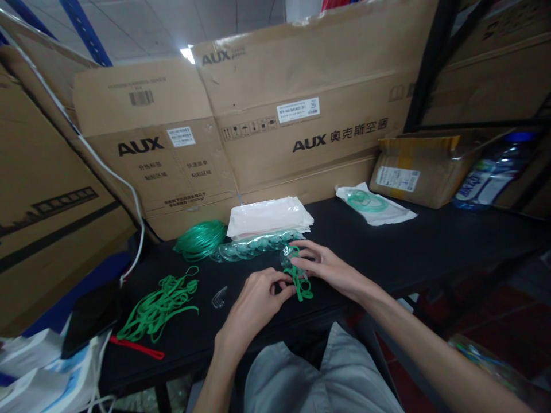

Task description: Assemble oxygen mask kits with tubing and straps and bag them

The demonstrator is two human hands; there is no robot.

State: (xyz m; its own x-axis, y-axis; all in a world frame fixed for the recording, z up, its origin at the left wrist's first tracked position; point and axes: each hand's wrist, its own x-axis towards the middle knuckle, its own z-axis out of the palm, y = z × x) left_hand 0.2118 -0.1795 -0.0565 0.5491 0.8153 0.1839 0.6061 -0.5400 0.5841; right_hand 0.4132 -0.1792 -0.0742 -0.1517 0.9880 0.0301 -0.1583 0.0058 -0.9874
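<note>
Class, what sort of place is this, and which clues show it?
Likely a small assembly workstation: a coil of green tubing, a tangle of green straps and an AUX carton standing behind them.

A white patch of light (188, 54) is glaring at the top edge of the cardboard wall (253, 158). Below the wall, the black tabletop (365, 249) is lying dim, while the green tubing coil (200, 238) is glinting. Right of the wall, the bottle (486, 178) is looking blurred and stretched.

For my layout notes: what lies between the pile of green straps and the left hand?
In the head view, a few thin, shiny strips lie on the table between the green straps and left hand.
</note>
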